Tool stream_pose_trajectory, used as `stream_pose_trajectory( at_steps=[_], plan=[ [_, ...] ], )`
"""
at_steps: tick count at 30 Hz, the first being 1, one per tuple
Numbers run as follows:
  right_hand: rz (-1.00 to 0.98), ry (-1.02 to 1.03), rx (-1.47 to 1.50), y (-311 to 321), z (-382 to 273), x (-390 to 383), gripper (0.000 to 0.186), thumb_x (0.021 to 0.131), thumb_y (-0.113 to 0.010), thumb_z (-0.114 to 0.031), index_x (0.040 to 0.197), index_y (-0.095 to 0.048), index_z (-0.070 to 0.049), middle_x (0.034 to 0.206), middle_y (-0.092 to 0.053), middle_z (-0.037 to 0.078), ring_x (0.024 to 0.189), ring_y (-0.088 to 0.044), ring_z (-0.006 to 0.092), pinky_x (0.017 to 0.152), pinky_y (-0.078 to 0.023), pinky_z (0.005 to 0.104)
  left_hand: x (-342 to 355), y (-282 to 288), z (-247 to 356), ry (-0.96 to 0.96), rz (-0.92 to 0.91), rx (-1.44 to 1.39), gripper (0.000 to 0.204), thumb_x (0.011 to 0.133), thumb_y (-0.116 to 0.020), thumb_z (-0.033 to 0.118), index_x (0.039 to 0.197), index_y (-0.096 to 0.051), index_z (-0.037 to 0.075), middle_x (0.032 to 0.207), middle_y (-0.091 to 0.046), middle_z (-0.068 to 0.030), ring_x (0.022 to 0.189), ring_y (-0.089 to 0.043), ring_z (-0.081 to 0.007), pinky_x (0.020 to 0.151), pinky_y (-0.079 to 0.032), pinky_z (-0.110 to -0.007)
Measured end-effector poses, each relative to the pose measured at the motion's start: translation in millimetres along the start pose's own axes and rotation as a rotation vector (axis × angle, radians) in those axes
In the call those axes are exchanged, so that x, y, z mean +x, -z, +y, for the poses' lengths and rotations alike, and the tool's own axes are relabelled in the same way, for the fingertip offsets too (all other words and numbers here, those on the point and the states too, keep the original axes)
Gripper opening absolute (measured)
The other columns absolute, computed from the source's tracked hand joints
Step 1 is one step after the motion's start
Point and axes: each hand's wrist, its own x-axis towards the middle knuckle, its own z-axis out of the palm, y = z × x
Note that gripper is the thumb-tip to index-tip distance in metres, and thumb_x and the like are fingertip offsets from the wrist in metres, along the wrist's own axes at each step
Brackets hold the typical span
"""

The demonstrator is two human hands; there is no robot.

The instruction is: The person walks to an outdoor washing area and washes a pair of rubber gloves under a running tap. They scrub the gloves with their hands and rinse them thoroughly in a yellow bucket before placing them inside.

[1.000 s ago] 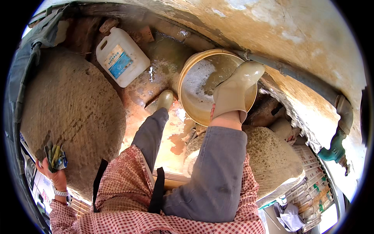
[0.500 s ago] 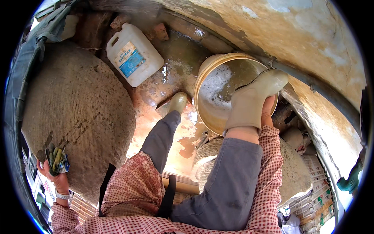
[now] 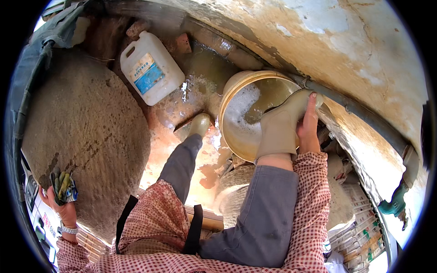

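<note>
My right leg is raised, a beige rubber boot [image 3: 280, 132] on its foot, beside and partly over a round plastic tub [image 3: 223, 123] of cloudy, foamy water [image 3: 241, 107]. My right hand [image 3: 309, 125] grips this boot's foot from the right; one digit lies over the forefoot and the other fingers are mostly hidden. At the far left, my left hand [image 3: 63, 211] rests on the edge of a large rough stone slab [image 3: 91, 123], fingers apart. Crumpled work gloves [image 3: 63, 185] lie on the slab against that hand. My other boot [image 3: 199, 124] stands on the wet floor.
A white plastic jug [image 3: 152, 68] with a blue label stands beyond the slab, near broken bricks [image 3: 183, 43]. A stained wall [image 3: 346, 50] and a grey pipe [image 3: 364, 118] border the right side. A green tap [image 3: 395, 202] hangs at far right, above a bamboo mat [image 3: 359, 227].
My right hand has shifted from behind the raised boot up along its right side, a digit now over the forefoot. The view has shifted slightly; my left hand stays at the slab's edge.
</note>
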Motion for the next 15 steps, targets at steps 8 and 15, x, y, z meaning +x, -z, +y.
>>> stream_pose_trajectory(
  at_steps=[8,15],
  plan=[
    [-0.303,-0.45,-0.148,-8.2,-1.6,-104.7,0.052,0.08,-0.065,-0.035,0.118,-0.05,-0.002,0.108,-0.058,0.011,0.096,-0.056,0.023,0.085,-0.045,0.0346,6.5,17.7,37.0,-0.308,0.036,0.364,0.033,0.065,-0.07,0.002,0.096,-0.056,0.003,0.095,-0.056,-0.0068,0.116,-0.038,-0.0294,0.103,-0.023,-0.043],
    [-0.324,-0.265,-0.383,29.6,-21.1,-143.4,0.042,0.079,-0.063,-0.017,0.115,-0.051,0.001,0.106,-0.06,0.01,0.091,-0.058,0.0208,0.081,-0.047,0.0328,17.7,19.9,51.6,-0.361,0.0,0.192,0.036,0.065,-0.067,0.002,0.098,-0.052,0.0,0.082,-0.056,-0.0108,0.091,-0.053,-0.0275,0.106,-0.018,-0.047]
  ],
)
